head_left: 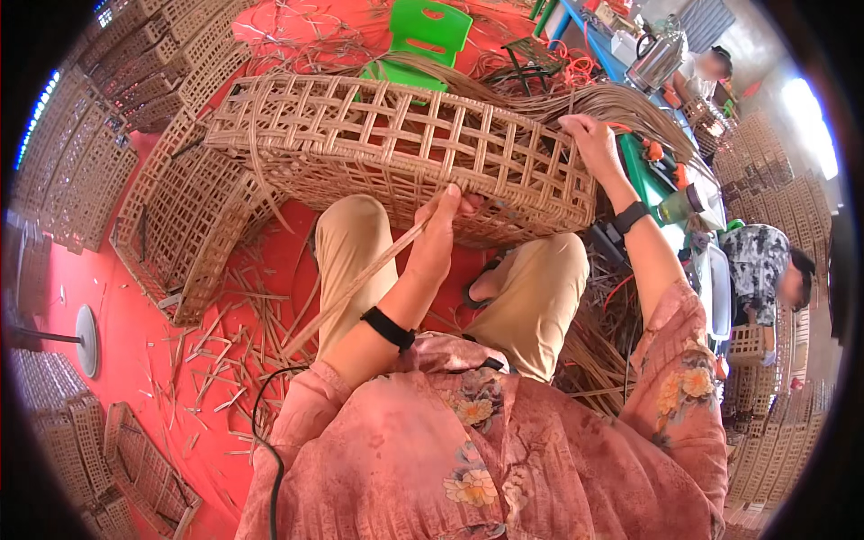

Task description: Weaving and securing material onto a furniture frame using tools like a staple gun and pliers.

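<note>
A woven basket of tan flat strips with an open lattice side lies tilted across my knees. My left hand is closed at its near lower edge, with the thumb pressed on a long flat strip. That strip runs down and left over my forearm toward the floor. The fingertips of this hand are partly behind the weave. My right hand pinches the basket's far upper rim near its right end. Whether a loose strip is also in those fingers cannot be made out.
Another woven basket stands at the left, near strip scraps on the red floor. Behind are a green plastic chair and a bundle of long strips. At right are a jar and a person. Stacked baskets line both sides.
</note>
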The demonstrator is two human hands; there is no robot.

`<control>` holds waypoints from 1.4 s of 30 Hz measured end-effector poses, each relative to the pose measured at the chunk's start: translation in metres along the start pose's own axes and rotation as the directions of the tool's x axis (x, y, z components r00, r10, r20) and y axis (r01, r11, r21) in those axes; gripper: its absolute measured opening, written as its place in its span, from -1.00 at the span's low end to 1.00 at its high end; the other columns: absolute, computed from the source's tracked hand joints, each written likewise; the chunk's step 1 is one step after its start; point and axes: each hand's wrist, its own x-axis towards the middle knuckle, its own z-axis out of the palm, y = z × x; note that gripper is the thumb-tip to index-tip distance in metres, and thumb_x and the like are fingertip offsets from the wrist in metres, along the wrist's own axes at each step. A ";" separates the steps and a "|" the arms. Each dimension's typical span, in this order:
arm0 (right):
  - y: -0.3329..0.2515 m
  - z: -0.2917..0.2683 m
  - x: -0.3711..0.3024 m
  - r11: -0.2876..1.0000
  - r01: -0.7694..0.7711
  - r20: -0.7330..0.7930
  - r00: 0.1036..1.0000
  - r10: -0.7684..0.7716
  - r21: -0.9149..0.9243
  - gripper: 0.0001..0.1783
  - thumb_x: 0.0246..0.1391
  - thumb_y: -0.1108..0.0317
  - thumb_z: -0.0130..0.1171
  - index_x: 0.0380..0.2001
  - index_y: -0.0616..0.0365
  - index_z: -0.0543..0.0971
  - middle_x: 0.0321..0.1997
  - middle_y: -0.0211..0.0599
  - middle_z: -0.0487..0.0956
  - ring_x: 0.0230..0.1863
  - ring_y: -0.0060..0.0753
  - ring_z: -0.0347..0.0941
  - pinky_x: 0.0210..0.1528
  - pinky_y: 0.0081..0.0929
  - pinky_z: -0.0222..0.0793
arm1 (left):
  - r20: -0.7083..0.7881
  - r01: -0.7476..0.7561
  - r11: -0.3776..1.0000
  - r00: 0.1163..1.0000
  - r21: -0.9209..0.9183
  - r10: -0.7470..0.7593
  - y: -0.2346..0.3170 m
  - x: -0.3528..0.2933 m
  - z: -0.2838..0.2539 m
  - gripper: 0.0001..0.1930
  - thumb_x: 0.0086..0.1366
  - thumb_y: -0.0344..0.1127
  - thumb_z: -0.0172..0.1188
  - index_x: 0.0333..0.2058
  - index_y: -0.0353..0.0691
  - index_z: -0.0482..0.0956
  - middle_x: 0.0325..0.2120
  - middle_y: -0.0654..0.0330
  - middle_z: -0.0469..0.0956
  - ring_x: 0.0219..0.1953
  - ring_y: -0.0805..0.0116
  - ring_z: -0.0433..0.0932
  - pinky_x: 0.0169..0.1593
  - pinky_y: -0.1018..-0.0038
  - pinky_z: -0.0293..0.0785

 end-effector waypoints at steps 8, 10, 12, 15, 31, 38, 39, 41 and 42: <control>-0.070 -0.008 -0.070 0.955 0.290 -0.489 0.843 -0.224 0.062 -0.83 0.10 0.44 0.12 -0.26 0.22 0.62 -0.35 -0.34 0.56 -0.39 -0.61 0.44 -0.32 -0.66 0.33 | -0.050 0.062 0.996 0.997 -0.064 -0.065 0.001 -0.007 -0.001 -0.59 0.37 -0.03 0.00 -0.54 -0.21 0.49 -0.43 0.18 0.57 -0.27 0.41 0.51 -0.07 0.44 0.32; -0.086 0.003 -0.109 0.871 0.178 -0.284 0.958 -0.047 0.458 -0.84 0.07 0.48 0.14 -0.26 0.19 0.63 -0.37 -0.34 0.58 -0.39 -0.62 0.45 -0.35 -0.64 0.36 | -0.020 0.108 0.987 0.994 -0.118 -0.111 -0.004 -0.002 -0.003 -0.60 0.37 0.00 -0.01 -0.52 -0.17 0.47 -0.42 0.21 0.56 -0.26 0.38 0.51 -0.08 0.41 0.31; -0.094 0.035 -0.149 0.933 0.080 -0.018 0.997 -0.079 0.352 -0.86 0.08 0.49 0.14 -0.28 0.20 0.62 -0.39 -0.30 0.58 -0.37 -0.56 0.49 -0.35 -0.58 0.42 | -0.017 0.173 0.970 0.984 -0.169 -0.179 -0.004 -0.008 -0.001 -0.61 0.37 0.00 -0.01 -0.52 -0.16 0.46 -0.45 0.24 0.54 -0.29 0.38 0.51 -0.10 0.42 0.32; -0.102 0.087 -0.168 0.892 -0.055 0.035 0.998 0.044 0.448 -0.81 0.10 0.36 0.16 -0.31 0.26 0.61 -0.38 -0.18 0.58 -0.36 -0.36 0.51 -0.28 -0.48 0.39 | -0.028 0.272 0.928 0.957 -0.255 -0.289 0.002 -0.024 0.006 -0.62 0.38 -0.03 -0.02 -0.52 -0.15 0.47 -0.50 0.27 0.52 -0.35 0.42 0.49 -0.14 0.47 0.35; -0.102 0.144 -0.151 0.421 -0.262 0.249 0.965 0.086 0.869 -0.75 0.20 0.34 0.03 -0.41 0.31 0.58 -0.60 -0.29 0.54 -0.58 -0.62 0.42 -0.55 -0.59 0.34 | 0.085 0.172 0.927 0.974 0.334 -0.211 0.099 -0.076 0.045 -0.61 0.39 -0.03 -0.06 -0.41 -0.26 0.48 -0.46 0.19 0.48 -0.46 0.41 0.47 -0.26 0.50 0.40; -0.099 0.177 -0.169 0.692 -0.015 0.111 0.989 -0.095 0.721 -0.83 0.03 0.48 0.02 -0.34 0.32 0.55 -0.59 -0.16 0.56 -0.62 -0.39 0.52 -0.54 -0.42 0.43 | -0.175 0.214 0.950 0.969 0.229 -0.177 0.077 -0.037 -0.012 -0.61 0.36 -0.09 0.04 -0.06 -0.32 0.45 -0.09 0.15 0.48 -0.06 0.32 0.46 0.01 0.40 0.37; -0.092 0.189 -0.171 0.767 0.047 0.035 0.995 -0.090 0.640 -0.84 0.09 0.39 0.07 -0.38 0.27 0.56 -0.62 -0.19 0.55 -0.58 -0.28 0.52 -0.48 -0.34 0.43 | -0.191 0.279 0.918 0.954 0.281 -0.231 0.070 -0.031 -0.007 -0.59 0.35 -0.06 0.06 -0.08 -0.34 0.46 -0.12 0.13 0.49 -0.06 0.30 0.47 0.02 0.40 0.36; -0.103 0.158 -0.185 0.723 -0.105 0.197 0.979 -0.045 0.683 -0.80 0.14 0.34 0.03 -0.41 0.25 0.56 -0.63 -0.19 0.56 -0.59 -0.23 0.52 -0.47 -0.32 0.43 | -0.031 0.272 0.907 0.960 0.322 -0.277 0.059 -0.021 -0.006 -0.56 0.33 -0.02 0.08 -0.10 -0.35 0.47 -0.18 0.11 0.53 -0.09 0.31 0.49 0.02 0.39 0.37; -0.100 0.155 -0.193 0.709 -0.109 0.205 0.977 -0.051 0.697 -0.78 0.15 0.32 0.02 -0.41 0.24 0.55 -0.63 -0.21 0.56 -0.59 -0.24 0.52 -0.47 -0.32 0.43 | 0.005 0.290 0.901 0.951 0.324 -0.308 0.059 -0.017 0.004 -0.56 0.33 -0.03 0.09 -0.10 -0.35 0.48 -0.19 0.10 0.53 -0.11 0.30 0.50 0.03 0.37 0.38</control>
